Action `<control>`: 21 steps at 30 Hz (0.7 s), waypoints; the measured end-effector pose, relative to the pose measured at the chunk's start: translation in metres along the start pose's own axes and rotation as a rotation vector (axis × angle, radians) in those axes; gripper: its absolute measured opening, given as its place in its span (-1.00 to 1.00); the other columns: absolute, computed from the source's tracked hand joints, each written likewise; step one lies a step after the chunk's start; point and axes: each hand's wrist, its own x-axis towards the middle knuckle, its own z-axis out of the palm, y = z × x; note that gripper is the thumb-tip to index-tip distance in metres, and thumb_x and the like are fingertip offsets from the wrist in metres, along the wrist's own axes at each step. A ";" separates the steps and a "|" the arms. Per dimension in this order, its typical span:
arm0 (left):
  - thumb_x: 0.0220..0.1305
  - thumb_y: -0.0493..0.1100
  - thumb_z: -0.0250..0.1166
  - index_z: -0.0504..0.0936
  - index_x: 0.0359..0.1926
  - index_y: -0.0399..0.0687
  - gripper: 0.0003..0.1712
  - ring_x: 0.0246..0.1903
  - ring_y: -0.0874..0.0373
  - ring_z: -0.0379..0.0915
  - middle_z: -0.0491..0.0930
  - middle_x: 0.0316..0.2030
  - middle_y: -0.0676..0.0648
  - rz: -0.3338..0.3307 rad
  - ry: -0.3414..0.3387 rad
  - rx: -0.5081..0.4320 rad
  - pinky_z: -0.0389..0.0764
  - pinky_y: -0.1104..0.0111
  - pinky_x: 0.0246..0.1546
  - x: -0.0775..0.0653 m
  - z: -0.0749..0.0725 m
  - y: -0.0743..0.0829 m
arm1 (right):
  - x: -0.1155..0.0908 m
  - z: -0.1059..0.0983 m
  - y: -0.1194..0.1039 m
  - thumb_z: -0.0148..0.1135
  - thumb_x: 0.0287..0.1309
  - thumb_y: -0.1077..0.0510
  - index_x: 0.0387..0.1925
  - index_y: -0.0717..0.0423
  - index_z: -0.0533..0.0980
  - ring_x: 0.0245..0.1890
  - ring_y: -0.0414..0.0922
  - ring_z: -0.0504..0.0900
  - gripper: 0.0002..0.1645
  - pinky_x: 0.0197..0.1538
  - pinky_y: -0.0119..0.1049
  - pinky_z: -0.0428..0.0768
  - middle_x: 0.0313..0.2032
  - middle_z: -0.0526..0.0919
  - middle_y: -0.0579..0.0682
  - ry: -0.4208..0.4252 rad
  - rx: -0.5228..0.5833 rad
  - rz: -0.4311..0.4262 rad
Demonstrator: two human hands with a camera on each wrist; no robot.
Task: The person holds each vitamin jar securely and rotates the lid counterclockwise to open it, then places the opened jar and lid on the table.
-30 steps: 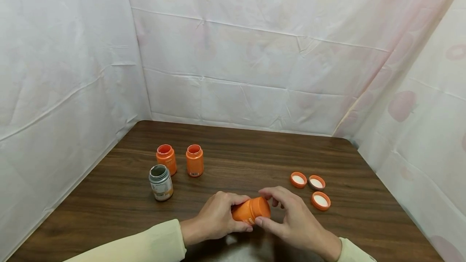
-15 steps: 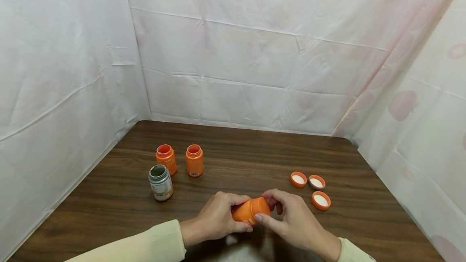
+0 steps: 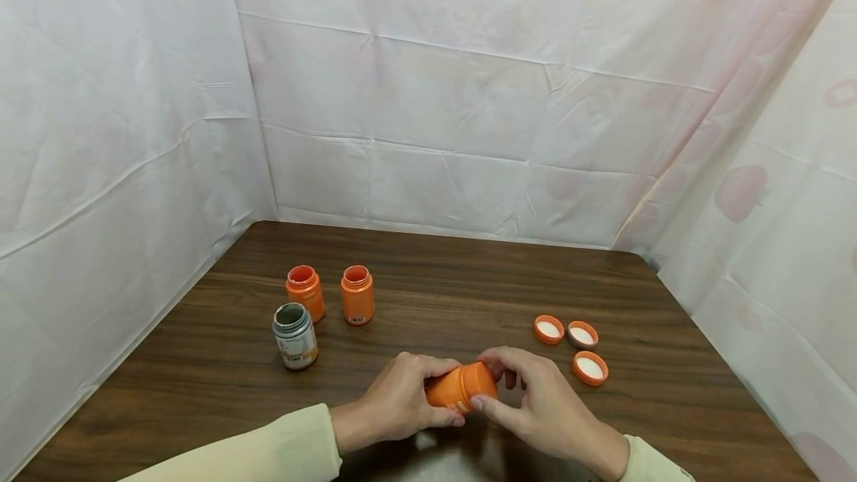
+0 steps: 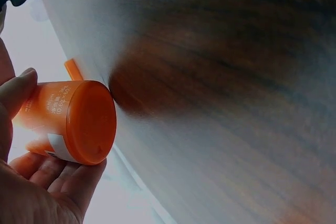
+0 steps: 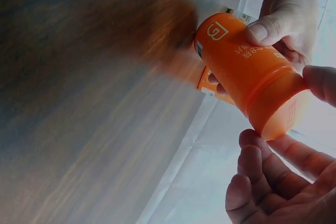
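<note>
An orange plastic bottle (image 3: 447,393) lies tilted on its side near the front of the table, its orange cap (image 3: 480,379) toward the right. My left hand (image 3: 400,402) grips the body, thumb on the near side and fingers round the far side. The base of this bottle (image 4: 93,124) faces the camera in the left wrist view, low over the wood. My right hand (image 3: 538,406) pinches the cap between thumb and fingertips. Seen from the right wrist, the cap (image 5: 275,103) sits on the bottle's neck, with the thumb and index finger at opposite edges.
Two uncapped orange bottles, one at the left (image 3: 306,296) and one beside it (image 3: 358,297), stand behind an uncapped grey bottle (image 3: 296,339). Three loose caps lie inside-up on the right: an orange cap (image 3: 549,330), a grey-sided cap (image 3: 582,335) and a nearer orange cap (image 3: 590,369).
The fingers of my right hand shift a little back and forth round the cap. My left hand and the bottle stay in place.
</note>
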 end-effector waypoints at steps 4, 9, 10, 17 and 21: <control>0.01 -0.06 0.67 0.73 0.05 0.22 -0.47 -0.35 0.44 0.53 0.68 -0.22 0.32 0.000 -0.004 0.002 0.54 0.51 -0.30 0.000 0.000 -0.001 | 0.000 -0.001 0.000 0.57 0.10 -0.07 0.06 -0.13 0.60 -0.33 -0.27 0.52 -0.50 -0.28 -0.33 0.55 -0.26 0.57 -0.35 0.009 -0.009 -0.056; 0.01 -0.06 0.66 0.72 0.06 0.22 -0.47 -0.34 0.44 0.53 0.68 -0.22 0.31 0.000 -0.010 -0.003 0.54 0.50 -0.29 0.000 0.000 -0.001 | -0.001 -0.003 0.000 0.61 0.06 0.00 0.09 -0.08 0.61 -0.28 -0.35 0.48 -0.45 -0.24 -0.37 0.55 -0.25 0.56 -0.34 0.013 -0.015 -0.112; 0.01 -0.06 0.66 0.72 0.06 0.22 -0.46 -0.34 0.44 0.53 0.68 -0.22 0.31 0.000 -0.011 -0.005 0.54 0.50 -0.29 0.000 0.000 -0.001 | -0.001 -0.003 0.000 0.61 0.05 0.01 0.10 -0.08 0.61 -0.28 -0.34 0.48 -0.44 -0.23 -0.38 0.54 -0.24 0.56 -0.34 0.010 -0.011 -0.119; 0.01 -0.06 0.67 0.72 0.07 0.22 -0.45 -0.31 0.44 0.54 0.69 -0.19 0.31 -0.004 -0.013 -0.007 0.56 0.49 -0.27 -0.001 0.000 -0.001 | 0.000 -0.005 0.000 0.65 -0.04 0.17 0.17 -0.12 0.57 -0.23 -0.28 0.51 -0.31 -0.21 -0.35 0.55 -0.02 0.65 -0.28 0.001 0.017 -0.177; -0.01 -0.05 0.67 0.72 0.08 0.21 -0.43 -0.30 0.45 0.55 0.69 -0.18 0.31 0.001 -0.009 0.004 0.57 0.48 -0.25 -0.001 0.000 -0.001 | 0.000 -0.005 0.000 0.65 -0.11 0.27 0.19 -0.12 0.55 -0.15 -0.21 0.57 -0.22 -0.18 -0.32 0.60 0.04 0.63 -0.22 -0.013 0.026 -0.201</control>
